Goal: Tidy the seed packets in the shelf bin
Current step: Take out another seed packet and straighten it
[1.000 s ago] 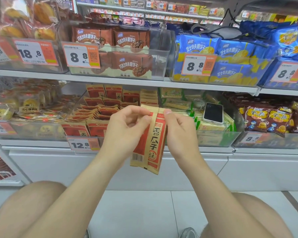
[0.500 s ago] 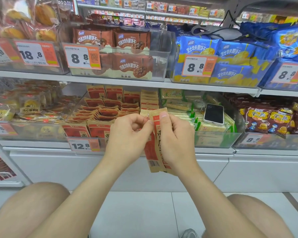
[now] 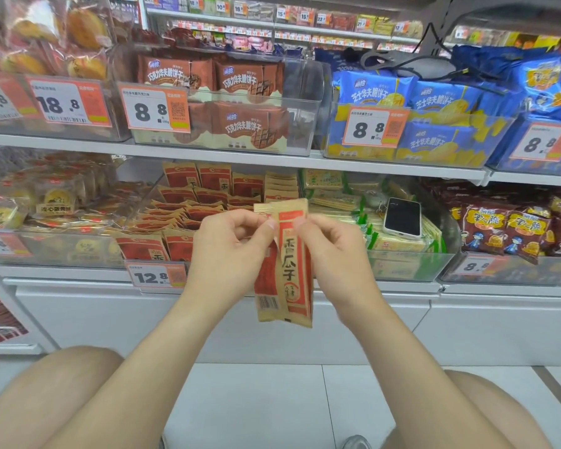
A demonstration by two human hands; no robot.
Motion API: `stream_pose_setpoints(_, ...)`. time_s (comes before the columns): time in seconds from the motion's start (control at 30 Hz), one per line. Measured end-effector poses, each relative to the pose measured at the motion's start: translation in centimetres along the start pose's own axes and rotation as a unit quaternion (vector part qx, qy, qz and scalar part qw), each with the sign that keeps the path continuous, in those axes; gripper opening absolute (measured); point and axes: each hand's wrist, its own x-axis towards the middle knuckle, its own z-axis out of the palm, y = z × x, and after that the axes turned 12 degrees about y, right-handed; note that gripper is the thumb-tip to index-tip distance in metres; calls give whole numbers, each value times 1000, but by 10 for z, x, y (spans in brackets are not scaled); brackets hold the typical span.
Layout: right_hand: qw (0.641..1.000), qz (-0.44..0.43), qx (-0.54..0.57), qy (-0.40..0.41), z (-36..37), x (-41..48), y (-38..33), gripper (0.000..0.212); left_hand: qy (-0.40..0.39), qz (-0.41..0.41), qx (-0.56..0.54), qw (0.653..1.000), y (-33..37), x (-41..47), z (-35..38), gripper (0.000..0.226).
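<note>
Crouched before the lower shelf [image 3: 78, 274], the person held a thin stack of red-and-tan seed packets [image 3: 287, 273] upright in the air, just in front of the shelf bin's [image 3: 149, 234] front right corner. The left hand [image 3: 230, 251] pinched the stack's top left edge, the right hand [image 3: 334, 254] its top right edge. Loose packets [image 3: 175, 218] lay jumbled inside the bin; a phone [image 3: 402, 218] rested on green packs [image 3: 399, 245] next door

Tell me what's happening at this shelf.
A person crouches before a shop shelf, tidying seed packets. The left hand and right hand pinch the top edges of a few red-and-tan packets, held upright in front of the bin. More of the same sit in the bin, some standing, some lying askew. A phone rests on the green packs in the next bin.
</note>
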Motion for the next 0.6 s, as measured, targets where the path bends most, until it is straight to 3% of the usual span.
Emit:
stream_pose_setpoints(0.07, 993, -13, -71, -98, -13, 3, -5, 17, 43, -24, -19, 999, -6, 6, -5, 19)
stream_pose_setpoints(0.17, 975, 19, -136, -177, -24, 2, -6, 21, 94, -33, -44, 994, -11, 13, -12, 28)
stream_pose_setpoints(0.37, 994, 24, -81, -70, -14, -1, 2, 18, 11, -30, 7, 999, -10, 4, -8, 36)
stream_pose_setpoints(0.47, 994, -8, -107, -9, -12, 4, 9, 21, -42, -40, 36, 998, -10, -6, -2, 39)
stream_pose_setpoints(0.6, 987, -64, -148, 18, -11, -1, 7, 24, -87, -93, -8, 992, -7, -9, -2, 40)
